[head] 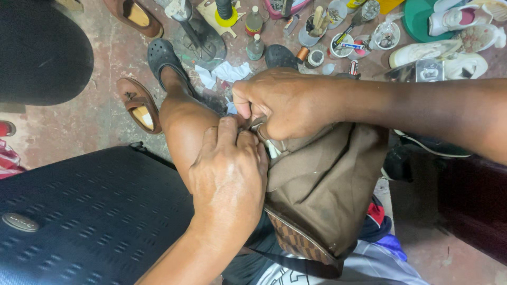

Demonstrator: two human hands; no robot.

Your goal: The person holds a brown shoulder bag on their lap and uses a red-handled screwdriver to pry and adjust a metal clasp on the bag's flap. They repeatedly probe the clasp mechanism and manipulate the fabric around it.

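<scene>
While both hands pinched the top edge of a brown bag (327,184) resting on the person's lap, the left hand (229,179) and right hand (288,103) gripped it tightly above a stained concrete floor (79,126) littered with brown shoes (140,105), small bottles (255,34) and white sneakers (449,55).

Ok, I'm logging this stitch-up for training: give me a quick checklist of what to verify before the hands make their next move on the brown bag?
1. Left hand grips the brown fabric bag: ok.
2. Right hand pinches the bag's top edge: ok.
3. Bag rests steady on the lap, against the bare knee: ok.
4. Needle or tool between the fingers: cannot tell, hidden.
5. Small pots and bottles of supplies on the floor ahead: ok.
6. Checked brown trim intact: cannot tell.
</scene>
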